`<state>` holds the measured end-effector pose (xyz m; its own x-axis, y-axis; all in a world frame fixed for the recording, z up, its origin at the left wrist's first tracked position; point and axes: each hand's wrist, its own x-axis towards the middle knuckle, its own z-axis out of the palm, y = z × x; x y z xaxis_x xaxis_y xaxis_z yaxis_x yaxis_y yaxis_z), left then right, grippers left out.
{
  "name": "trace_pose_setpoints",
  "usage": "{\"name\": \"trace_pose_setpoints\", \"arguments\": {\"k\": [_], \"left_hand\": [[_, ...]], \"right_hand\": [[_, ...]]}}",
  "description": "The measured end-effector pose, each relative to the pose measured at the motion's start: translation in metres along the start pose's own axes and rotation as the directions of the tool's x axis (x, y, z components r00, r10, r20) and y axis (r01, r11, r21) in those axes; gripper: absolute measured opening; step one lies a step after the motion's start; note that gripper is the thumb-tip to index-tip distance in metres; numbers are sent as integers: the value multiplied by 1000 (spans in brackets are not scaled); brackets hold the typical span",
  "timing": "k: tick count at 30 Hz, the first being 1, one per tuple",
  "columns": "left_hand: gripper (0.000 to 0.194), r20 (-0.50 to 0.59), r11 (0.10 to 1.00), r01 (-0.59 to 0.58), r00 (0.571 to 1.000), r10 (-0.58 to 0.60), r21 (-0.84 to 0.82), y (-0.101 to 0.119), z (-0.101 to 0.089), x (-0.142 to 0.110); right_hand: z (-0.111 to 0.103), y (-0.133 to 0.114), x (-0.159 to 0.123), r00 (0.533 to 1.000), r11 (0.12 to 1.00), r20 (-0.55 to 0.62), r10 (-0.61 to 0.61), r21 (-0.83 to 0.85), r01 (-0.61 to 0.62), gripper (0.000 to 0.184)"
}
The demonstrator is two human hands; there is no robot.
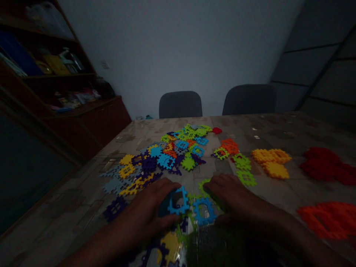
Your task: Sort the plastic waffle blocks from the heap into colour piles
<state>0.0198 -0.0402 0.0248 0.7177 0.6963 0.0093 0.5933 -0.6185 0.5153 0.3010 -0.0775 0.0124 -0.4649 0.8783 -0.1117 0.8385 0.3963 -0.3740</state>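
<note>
While my left hand [141, 213] grips a blue interlocking plastic tile [178, 202], my right hand [232, 196] sits open beside a second blue tile [204, 211], both just below the colourful pile [167, 159] on the worktop [278, 196].

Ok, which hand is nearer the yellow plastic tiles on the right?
Right hand: below and left of the yellow plastic tiles. Left hand: also below them, but much farther left.

Dim light, deep shadows, warped edges.
</note>
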Motion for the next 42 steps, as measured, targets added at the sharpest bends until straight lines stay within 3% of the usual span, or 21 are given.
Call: {"name": "trace_pose_setpoints", "arguments": {"k": [5,12,16,18,21,27,31,35,42], "left_hand": [[55,62,1000,-19,998,17,17,25,23,16],[54,99,989,-6,995,-9,149,40,48,37],[74,40,998,-31,999,28,61,31,49,37],[64,-33,998,-58,998,58,-12,21,47,32],[33,-135,993,-82,988,71,-81,2,43,23],[19,-311,987,-118,947,79,-108,-26,51,15],[18,-316,980,-157,942,111,-125,-31,57,18],[19,-302,973,-174,945,122,-150,-31,60,18],[22,-294,972,-179,947,130,-149,-30,60,19]], "right_hand": [[-19,5,-6,991,991,-21,131,-38,-132,51],[-21,-1,-5,990,989,51,128,-85,-124,51],[-14,-2,-4,996,993,29,84,-84,-81,56],[-5,-2,-2,1000,998,-11,23,-54,-23,61],[13,-3,5,996,997,-51,-73,-27,71,60],[36,-5,16,996,995,-46,-80,-62,77,50],[29,-7,15,995,994,-30,-97,-47,95,51],[9,-13,9,994,994,-25,-108,21,108,46],[-15,-10,-4,1000,960,-25,-10,281,17,36]]}}
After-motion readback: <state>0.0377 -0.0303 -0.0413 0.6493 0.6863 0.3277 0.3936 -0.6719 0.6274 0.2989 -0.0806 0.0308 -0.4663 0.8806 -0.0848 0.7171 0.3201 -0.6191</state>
